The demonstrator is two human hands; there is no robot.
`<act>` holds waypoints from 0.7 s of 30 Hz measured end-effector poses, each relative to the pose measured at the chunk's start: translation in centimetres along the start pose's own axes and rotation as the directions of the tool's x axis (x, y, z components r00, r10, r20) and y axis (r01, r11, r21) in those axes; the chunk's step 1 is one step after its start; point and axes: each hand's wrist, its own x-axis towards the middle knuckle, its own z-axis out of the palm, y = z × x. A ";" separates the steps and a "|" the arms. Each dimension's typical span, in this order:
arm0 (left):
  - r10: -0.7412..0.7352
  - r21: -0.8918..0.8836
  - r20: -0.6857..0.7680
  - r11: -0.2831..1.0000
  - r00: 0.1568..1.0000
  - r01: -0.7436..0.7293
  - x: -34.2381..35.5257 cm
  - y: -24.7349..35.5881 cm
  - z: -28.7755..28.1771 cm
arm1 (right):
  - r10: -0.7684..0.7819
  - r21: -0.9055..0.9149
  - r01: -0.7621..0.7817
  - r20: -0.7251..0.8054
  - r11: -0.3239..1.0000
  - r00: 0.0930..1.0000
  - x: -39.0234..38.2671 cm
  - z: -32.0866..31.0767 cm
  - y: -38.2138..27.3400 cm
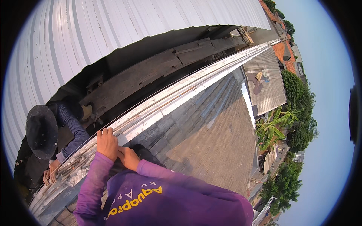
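Note:
My left hand (107, 145) is closed, its fingers curled at the edge of a rough, pale wall top (166, 109). Thin steel rods (148, 111) run lengthwise along that wall top, beside my fingers. Close against the left hand's wrist side is my right hand (129, 158), also closed, with its fingertips partly hidden behind the left. Whatever the two hands hold, if anything, is too covered to make out. Both forearms wear purple sleeves. To the left, a co-worker's hand (52, 171) rests at the same rods.
A co-worker in a dark brimmed hat (42, 132) leans in from the left, below a white corrugated metal roof (94, 34). Dark boards (151, 71) line the gap beyond the wall. A sloping tiled roof (215, 139) lies to the right, with trees (298, 98) farther off.

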 end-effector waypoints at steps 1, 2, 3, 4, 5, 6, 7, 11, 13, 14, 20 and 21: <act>0.094 0.086 0.030 0.992 0.995 -0.097 0.6 0.6 -0.5 | 0.004 -0.049 -0.004 0.006 0.999 1.000 -0.1 0.6 1.4; 0.147 0.130 0.063 0.979 0.987 -0.154 1.1 0.9 0.4 | 0.008 -0.097 -0.005 0.033 0.995 0.999 0.1 1.3 2.1; 0.192 0.170 0.097 0.964 0.977 -0.206 1.8 1.2 2.3 | 0.042 -0.075 -0.041 0.024 0.996 0.999 0.0 1.9 2.7; 0.232 0.203 0.136 0.945 0.963 -0.256 2.3 1.5 3.7 | 0.082 -0.053 -0.080 0.021 0.995 0.996 0.0 2.4 2.5; 0.246 0.201 0.130 0.942 0.960 -0.268 2.3 1.4 3.8 | 0.109 -0.030 -0.108 0.033 0.994 0.994 0.4 2.3 1.9; 0.214 0.142 0.111 0.963 0.971 -0.228 2.0 1.0 3.6 | 0.140 -0.007 -0.140 0.042 0.990 0.989 0.5 2.4 1.3; 0.186 0.080 0.092 0.978 0.978 -0.194 1.5 0.5 3.3 | 0.169 0.015 -0.170 0.054 0.985 0.984 0.4 1.6 0.8; -0.036 -0.424 -0.063 0.906 0.997 0.006 -2.7 -2.5 1.8 | 0.128 -0.309 -0.109 0.042 0.945 0.991 0.4 0.2 -1.7; -0.138 -0.586 -0.206 0.811 0.969 -0.009 -4.8 -2.6 3.0 | 0.001 -0.335 -0.003 -0.007 0.942 1.000 0.1 0.0 -2.1; -0.179 -0.616 -0.280 0.787 0.943 -0.033 -5.6 -2.3 4.1 | -0.060 -0.352 0.047 -0.027 0.935 0.998 -0.2 -0.2 -2.6; -0.317 -0.690 -0.425 0.720 0.848 -0.077 -6.7 -1.0 6.8 | -0.193 -0.723 0.251 0.165 0.644 0.967 1.3 -1.8 -6.2; -0.355 -0.704 -0.436 0.707 0.827 -0.068 -6.8 -1.1 7.7 | -0.211 -0.756 0.292 0.205 0.586 0.956 1.6 -2.0 -6.7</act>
